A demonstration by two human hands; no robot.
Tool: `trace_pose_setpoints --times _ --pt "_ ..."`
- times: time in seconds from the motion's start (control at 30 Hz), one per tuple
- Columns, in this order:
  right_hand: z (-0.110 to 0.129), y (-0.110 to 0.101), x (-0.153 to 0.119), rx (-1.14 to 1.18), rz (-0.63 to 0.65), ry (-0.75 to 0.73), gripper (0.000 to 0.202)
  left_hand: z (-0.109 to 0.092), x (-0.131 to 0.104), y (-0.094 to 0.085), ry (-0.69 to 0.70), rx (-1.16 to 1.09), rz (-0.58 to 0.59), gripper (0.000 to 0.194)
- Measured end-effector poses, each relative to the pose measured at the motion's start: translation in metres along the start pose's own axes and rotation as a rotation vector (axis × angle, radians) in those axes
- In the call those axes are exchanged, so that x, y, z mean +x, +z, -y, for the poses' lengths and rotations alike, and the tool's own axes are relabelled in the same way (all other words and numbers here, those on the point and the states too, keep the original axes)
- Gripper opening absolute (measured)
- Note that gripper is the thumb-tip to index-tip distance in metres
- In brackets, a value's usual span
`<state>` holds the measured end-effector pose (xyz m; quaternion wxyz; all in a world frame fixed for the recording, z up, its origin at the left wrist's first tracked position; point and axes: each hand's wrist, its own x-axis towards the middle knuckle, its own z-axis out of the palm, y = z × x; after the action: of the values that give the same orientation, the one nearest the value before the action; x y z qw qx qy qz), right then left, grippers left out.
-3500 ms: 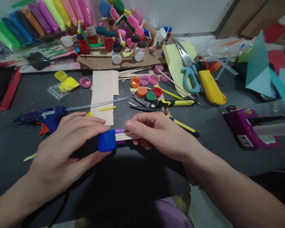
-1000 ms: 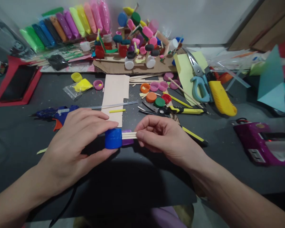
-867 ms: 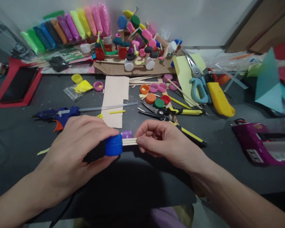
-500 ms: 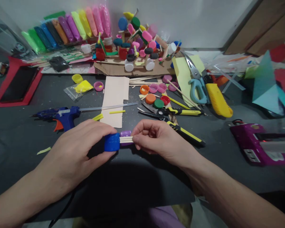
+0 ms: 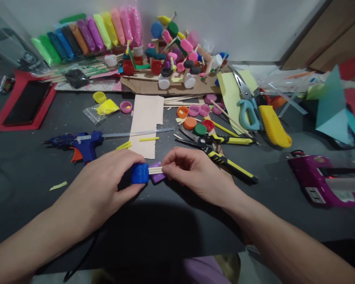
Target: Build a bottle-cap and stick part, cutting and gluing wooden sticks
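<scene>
Between the thumb and fingers of my left hand (image 5: 106, 187) is a blue bottle cap (image 5: 140, 173), held above the dark table. My right hand (image 5: 192, 169) pinches a few short pale wooden sticks (image 5: 155, 170), whose left ends meet the right side of the cap. Whether the sticks are fixed to it I cannot tell. A purple piece (image 5: 157, 177) shows just behind and below the sticks, partly covered by my right fingers. Beyond my hands lie a pale wooden strip (image 5: 143, 126) and a short yellow stick (image 5: 149, 139).
A blue glue gun (image 5: 87, 144) lies at left. Black-and-yellow pliers (image 5: 233, 167), blue-handled scissors (image 5: 248, 114) and a yellow cutter (image 5: 274, 126) lie at right, near a purple power strip (image 5: 319, 177). Loose caps (image 5: 190, 123) sit mid-table. Coloured clay packs (image 5: 85, 35) line the wall.
The whole view has shifted slightly, so things sit a little further right. The purple piece looks tilted differently. Both hands keep hold of the cap and the sticks.
</scene>
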<state>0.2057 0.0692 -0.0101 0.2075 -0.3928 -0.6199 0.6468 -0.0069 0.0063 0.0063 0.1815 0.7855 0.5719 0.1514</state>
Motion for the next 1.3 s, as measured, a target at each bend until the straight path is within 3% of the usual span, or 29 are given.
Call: trace_pose_setpoints --times 0.2,0.4,0.67,0.87,1.3 --pt "0.007 0.003 -0.003 -0.129 -0.04 -0.052 0.009 -0.002 -0.004 -0.005 -0.021 0.023 -0.023 0.021" --pt "0.018 0.004 -0.006 -0.17 -0.038 0.002 0.009 -0.007 -0.005 -0.01 0.048 0.028 -0.043 0.019" --pt "0.021 0.004 0.0 -0.314 -0.051 -0.053 0.009 -0.011 -0.006 -0.014 0.037 0.047 -0.007 0.017" --pt "0.022 0.008 0.011 -0.446 -0.003 -0.166 0.01 -0.003 -0.016 -0.007 -0.065 0.027 -0.028 0.019" --pt "0.02 0.011 0.015 -0.569 0.041 -0.208 0.011 0.005 -0.018 0.007 -0.131 0.024 -0.054 0.019"
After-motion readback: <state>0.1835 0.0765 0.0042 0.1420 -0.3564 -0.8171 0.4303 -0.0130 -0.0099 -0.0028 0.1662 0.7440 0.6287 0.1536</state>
